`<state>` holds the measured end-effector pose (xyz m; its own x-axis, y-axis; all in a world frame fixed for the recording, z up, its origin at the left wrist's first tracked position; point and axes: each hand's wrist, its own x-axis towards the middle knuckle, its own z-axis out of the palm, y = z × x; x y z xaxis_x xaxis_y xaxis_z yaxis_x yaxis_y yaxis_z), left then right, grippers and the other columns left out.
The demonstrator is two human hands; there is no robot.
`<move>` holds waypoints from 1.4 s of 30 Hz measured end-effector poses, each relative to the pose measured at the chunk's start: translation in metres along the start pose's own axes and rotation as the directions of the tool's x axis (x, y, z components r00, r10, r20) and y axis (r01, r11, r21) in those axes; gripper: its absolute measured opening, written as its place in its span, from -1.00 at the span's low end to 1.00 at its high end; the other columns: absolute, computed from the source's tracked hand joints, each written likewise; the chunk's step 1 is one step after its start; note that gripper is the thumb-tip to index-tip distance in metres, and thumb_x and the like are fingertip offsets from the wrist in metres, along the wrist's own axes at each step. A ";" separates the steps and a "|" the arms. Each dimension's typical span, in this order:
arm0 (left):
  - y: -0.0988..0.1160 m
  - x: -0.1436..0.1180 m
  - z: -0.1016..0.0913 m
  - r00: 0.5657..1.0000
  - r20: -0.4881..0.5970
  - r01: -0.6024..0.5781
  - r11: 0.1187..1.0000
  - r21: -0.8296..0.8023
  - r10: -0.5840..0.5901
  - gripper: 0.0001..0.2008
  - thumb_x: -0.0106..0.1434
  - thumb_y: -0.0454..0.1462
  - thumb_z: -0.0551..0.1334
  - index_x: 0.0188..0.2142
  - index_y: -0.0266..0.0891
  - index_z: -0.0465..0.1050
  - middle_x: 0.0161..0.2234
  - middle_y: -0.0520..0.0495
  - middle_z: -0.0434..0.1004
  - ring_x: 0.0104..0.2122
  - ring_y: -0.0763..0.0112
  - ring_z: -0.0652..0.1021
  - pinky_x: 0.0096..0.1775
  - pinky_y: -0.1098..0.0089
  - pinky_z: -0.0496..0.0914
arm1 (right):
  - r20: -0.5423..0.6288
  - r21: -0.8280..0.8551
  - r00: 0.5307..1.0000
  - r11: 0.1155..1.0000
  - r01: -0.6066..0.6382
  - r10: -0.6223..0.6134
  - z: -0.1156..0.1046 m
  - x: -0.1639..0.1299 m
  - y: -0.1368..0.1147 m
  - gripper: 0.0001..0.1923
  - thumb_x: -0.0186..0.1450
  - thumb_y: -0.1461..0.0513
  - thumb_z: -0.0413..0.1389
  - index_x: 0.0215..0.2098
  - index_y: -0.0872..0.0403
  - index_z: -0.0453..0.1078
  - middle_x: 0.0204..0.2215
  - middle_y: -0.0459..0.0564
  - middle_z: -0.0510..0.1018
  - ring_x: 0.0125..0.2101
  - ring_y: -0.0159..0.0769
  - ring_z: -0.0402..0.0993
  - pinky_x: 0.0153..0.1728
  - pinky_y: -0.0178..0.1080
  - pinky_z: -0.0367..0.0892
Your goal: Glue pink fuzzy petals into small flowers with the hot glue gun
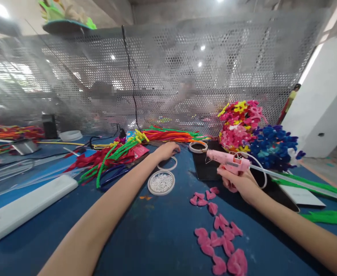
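My right hand grips a pink glue gun with its nozzle pointing left over a black tray. My left hand reaches far forward, fingers curled, beside a pile of orange and green pipe cleaners; what it holds, if anything, is hidden. Just in front of that hand lie a white ring and a round white lid of small white beads. Several pink heart-shaped petals lie scattered on the blue table below the glue gun.
Red and green pipe cleaners lie at the left. Pink-yellow and blue pipe-cleaner flower bunches stand at the back right. A long white bar lies at the near left. A perforated metal screen closes off the back, with green stems at the right.
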<state>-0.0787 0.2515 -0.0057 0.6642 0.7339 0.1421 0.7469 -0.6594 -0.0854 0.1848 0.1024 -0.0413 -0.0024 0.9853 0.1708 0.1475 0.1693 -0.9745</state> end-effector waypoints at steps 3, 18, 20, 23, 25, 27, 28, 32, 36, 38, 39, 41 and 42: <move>-0.005 0.004 0.000 0.999 0.012 -0.035 0.998 0.043 0.034 -0.73 0.31 -0.21 0.15 -0.05 -0.29 0.35 -0.07 -0.14 0.41 -0.15 0.30 0.49 -0.14 0.17 0.42 | 0.045 -0.009 0.998 0.999 -0.042 0.043 -0.001 -0.002 -0.001 -0.70 0.09 0.01 0.16 -0.42 0.07 0.32 -0.79 -0.23 0.28 -0.76 -0.46 0.17 -0.77 -0.40 0.05; 0.036 -0.061 -0.005 0.966 -0.246 -0.067 0.997 0.031 0.072 -0.81 0.34 -0.38 0.04 -0.15 -0.27 0.39 -0.25 -0.10 0.56 -0.20 0.32 0.54 -0.11 0.33 0.36 | 0.099 -0.045 0.982 0.987 -0.154 0.158 -0.002 -0.014 -0.003 -0.67 0.11 -0.02 0.16 -0.50 0.08 0.34 -0.79 -0.20 0.21 -0.73 -0.47 0.07 -0.71 -0.38 -0.06; 0.046 -0.079 -0.005 0.952 -0.292 -0.099 0.995 0.003 0.096 -0.74 0.33 -0.41 0.02 -0.04 -0.25 0.34 -0.16 -0.09 0.55 -0.12 0.35 0.52 -0.07 0.35 0.37 | 0.108 -0.005 0.977 0.983 -0.185 0.185 -0.002 -0.017 -0.004 -0.65 0.10 -0.04 0.16 -0.52 0.08 0.34 -0.81 -0.20 0.19 -0.74 -0.48 0.05 -0.71 -0.37 -0.10; 0.059 -0.105 -0.003 0.878 -0.467 -0.178 0.977 -0.120 0.102 -0.61 0.32 -0.44 0.00 0.12 -0.22 0.20 -0.12 -0.09 0.55 -0.14 0.41 0.54 -0.13 0.42 0.43 | 0.182 0.100 0.947 0.953 -0.285 0.264 -0.004 -0.019 -0.003 -0.61 0.05 -0.07 0.20 -0.54 0.08 0.33 -0.83 -0.20 0.18 -0.76 -0.48 0.03 -0.72 -0.38 -0.16; 0.064 -0.117 -0.003 0.843 -0.519 -0.242 0.961 -0.136 0.139 -0.57 0.30 -0.47 -0.03 0.12 -0.19 0.22 -0.12 -0.09 0.55 -0.12 0.41 0.54 -0.10 0.41 0.43 | 0.238 0.146 0.924 0.930 -0.338 0.299 -0.007 -0.021 -0.001 -0.61 0.03 -0.08 0.21 -0.55 0.07 0.34 -0.84 -0.18 0.20 -0.77 -0.48 0.02 -0.72 -0.37 -0.16; 0.066 -0.123 -0.004 0.832 -0.533 -0.275 0.950 -0.149 0.157 -0.61 0.28 -0.47 0.01 0.07 -0.20 0.29 -0.14 -0.11 0.55 -0.12 0.38 0.53 -0.09 0.39 0.42 | 0.290 0.141 0.899 0.914 -0.380 0.329 -0.011 -0.023 0.002 -0.59 0.03 -0.10 0.20 -0.57 0.07 0.35 -0.84 -0.16 0.21 -0.77 -0.48 0.00 -0.70 -0.35 -0.14; 0.067 -0.124 -0.005 0.825 -0.546 -0.276 0.947 -0.162 0.147 -0.64 0.28 -0.46 0.04 0.03 -0.22 0.33 -0.17 -0.12 0.56 -0.14 0.37 0.54 -0.12 0.39 0.42 | 0.306 0.124 0.886 0.908 -0.400 0.348 -0.014 -0.024 0.004 -0.59 0.03 -0.11 0.19 -0.57 0.06 0.36 -0.84 -0.15 0.22 -0.77 -0.48 0.00 -0.70 -0.34 -0.13; 0.068 -0.120 -0.011 0.789 -0.614 -0.184 0.947 -0.262 -0.016 -0.77 0.25 -0.46 0.11 -0.14 -0.24 0.42 -0.30 -0.06 0.58 -0.29 0.44 0.55 -0.22 0.45 0.41 | 0.326 0.008 0.832 0.879 -0.478 0.449 -0.026 -0.029 0.011 -0.60 0.02 -0.14 0.16 -0.58 0.01 0.42 -0.84 -0.13 0.19 -0.77 -0.44 0.03 -0.68 -0.29 -0.06; 0.070 -0.118 -0.013 0.783 -0.621 -0.171 0.943 -0.284 -0.045 -0.84 0.25 -0.43 0.15 -0.23 -0.23 0.44 -0.34 -0.02 0.57 -0.33 0.47 0.56 -0.23 0.46 0.41 | 0.335 -0.046 0.801 0.858 -0.512 0.496 -0.033 -0.030 0.017 -0.60 0.00 -0.17 0.15 -0.57 -0.03 0.44 -0.82 -0.07 0.24 -0.76 -0.37 0.10 -0.68 -0.25 -0.01; 0.071 -0.119 -0.013 0.788 -0.616 -0.197 0.942 -0.273 -0.014 -0.85 0.23 -0.43 0.18 -0.23 -0.23 0.44 -0.35 -0.02 0.57 -0.32 0.46 0.56 -0.23 0.47 0.42 | 0.320 -0.049 0.800 0.852 -0.522 0.508 -0.033 -0.030 0.019 -0.59 0.00 -0.17 0.14 -0.58 -0.03 0.44 -0.81 -0.05 0.24 -0.76 -0.36 0.08 -0.68 -0.23 -0.01; 0.071 -0.119 -0.012 0.791 -0.612 -0.209 0.939 -0.274 -0.003 -0.85 0.23 -0.43 0.18 -0.22 -0.23 0.44 -0.35 -0.02 0.57 -0.32 0.46 0.56 -0.22 0.47 0.42 | 0.318 -0.052 0.798 0.849 -0.525 0.513 -0.033 -0.030 0.019 -0.59 0.00 -0.18 0.14 -0.58 -0.03 0.43 -0.82 -0.05 0.24 -0.76 -0.36 0.06 -0.68 -0.22 -0.01; 0.071 -0.120 -0.011 0.795 -0.607 -0.232 0.929 -0.289 0.010 -0.81 0.22 -0.46 0.18 -0.20 -0.24 0.44 -0.32 -0.03 0.56 -0.29 0.47 0.55 -0.21 0.49 0.43 | 0.316 -0.072 0.793 0.847 -0.527 0.520 -0.032 -0.030 0.020 -0.58 0.00 -0.18 0.14 -0.58 -0.02 0.43 -0.81 -0.06 0.23 -0.76 -0.37 0.03 -0.68 -0.22 -0.03; 0.071 -0.120 -0.010 0.797 -0.605 -0.237 0.924 -0.301 0.007 -0.80 0.21 -0.47 0.19 -0.20 -0.24 0.44 -0.30 -0.04 0.56 -0.28 0.47 0.55 -0.21 0.49 0.43 | 0.315 -0.095 0.791 0.846 -0.524 0.525 -0.032 -0.030 0.020 -0.57 -0.01 -0.18 0.14 -0.58 -0.01 0.43 -0.80 -0.06 0.24 -0.75 -0.38 0.02 -0.68 -0.23 -0.05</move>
<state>-0.1055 0.1149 -0.0194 0.5158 0.4813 0.7087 0.5232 -0.8320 0.1843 0.2195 0.0750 -0.0610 -0.2362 0.8750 -0.4226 0.2199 -0.3755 -0.9004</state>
